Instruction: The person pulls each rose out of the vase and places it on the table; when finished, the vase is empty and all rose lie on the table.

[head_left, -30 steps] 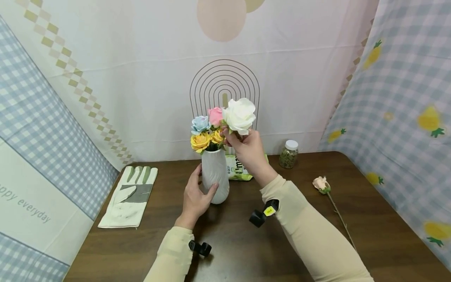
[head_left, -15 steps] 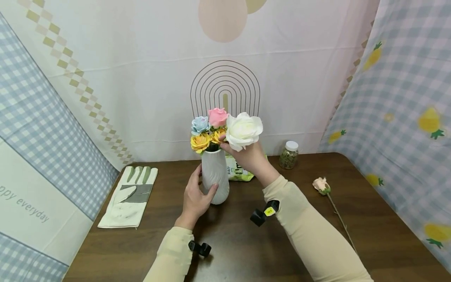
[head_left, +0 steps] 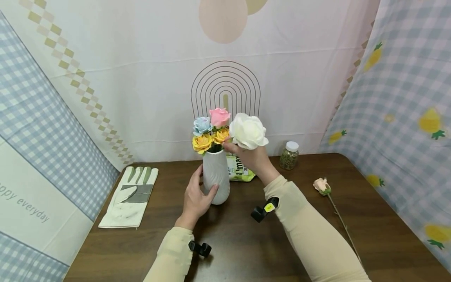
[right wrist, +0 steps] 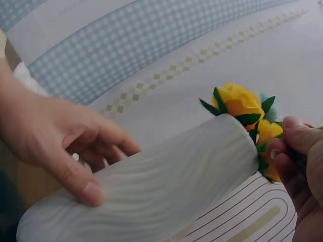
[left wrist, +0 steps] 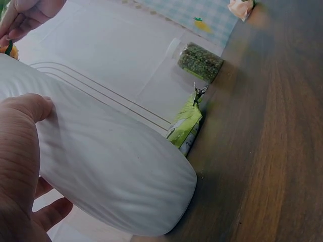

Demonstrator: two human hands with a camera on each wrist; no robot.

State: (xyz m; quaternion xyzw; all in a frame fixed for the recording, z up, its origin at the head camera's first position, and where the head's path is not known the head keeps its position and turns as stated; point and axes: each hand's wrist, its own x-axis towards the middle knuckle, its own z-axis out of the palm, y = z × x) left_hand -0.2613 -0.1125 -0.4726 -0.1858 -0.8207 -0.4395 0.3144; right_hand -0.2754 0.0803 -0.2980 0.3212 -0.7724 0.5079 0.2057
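Observation:
A white ribbed vase (head_left: 216, 176) stands on the brown table, my left hand (head_left: 196, 196) gripping its side with thumb and fingers around it. In its mouth sit a pink rose (head_left: 219, 117), a light blue rose (head_left: 202, 125) and two yellow roses (head_left: 202, 143). Just right of the mouth, my right hand (head_left: 254, 158) pinches the stem of a large white rose (head_left: 248, 131), whose bloom covers part of that hand. The right wrist view shows thumb and fingertips (right wrist: 291, 124) meeting on the green stem beside the vase's rim. The stem's lower end is hidden.
Behind the vase lies a green and white packet (head_left: 241, 170). A jar of dried green bits (head_left: 289, 156) with a white lid stands near the back edge. At right lies a pale peach rose (head_left: 322, 186) on a long stem; at left, a white and grey work glove (head_left: 130, 197).
The white rose has come down and to the right, its bloom tilting away from the other roses. My right hand has lowered slightly with it, while the left hand stays on the vase.

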